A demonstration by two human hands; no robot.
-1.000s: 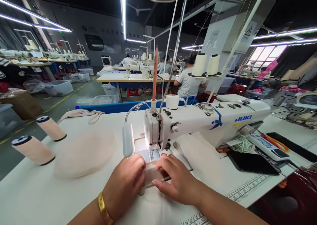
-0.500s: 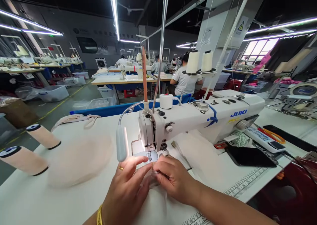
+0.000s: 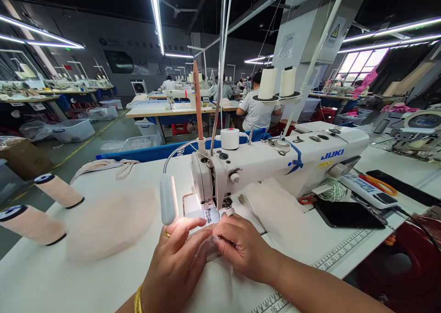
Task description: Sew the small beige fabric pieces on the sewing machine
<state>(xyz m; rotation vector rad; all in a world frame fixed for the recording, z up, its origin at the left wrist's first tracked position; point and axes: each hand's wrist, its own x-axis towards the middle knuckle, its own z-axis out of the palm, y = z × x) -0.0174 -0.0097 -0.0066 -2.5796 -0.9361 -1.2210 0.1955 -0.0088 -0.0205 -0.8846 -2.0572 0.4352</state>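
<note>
A white sewing machine (image 3: 268,161) stands on the white table, its needle area lit by a small lamp (image 3: 168,199). Just in front of the presser foot (image 3: 208,215), my left hand (image 3: 177,258) pinches the edge of a thin, pale, sheer fabric (image 3: 217,276). My right hand (image 3: 246,248) grips the same fabric at the right, with fingers curled and the fingertips of both hands nearly touching. The fabric hangs down between my hands toward the front edge. Its part under the foot is hidden by my fingers.
Two peach thread cones (image 3: 32,223) lie at the left, beside a sheer fabric piece (image 3: 110,225). A black phone (image 3: 347,215), corded device (image 3: 367,192) and orange-handled scissors (image 3: 382,184) lie right. Behind the machine, a person in a white shirt (image 3: 258,111) sits at another table.
The camera view has shifted slightly. Both hands keep their hold near the presser foot, and slightly more of the gathered fabric edge shows between the fingertips.
</note>
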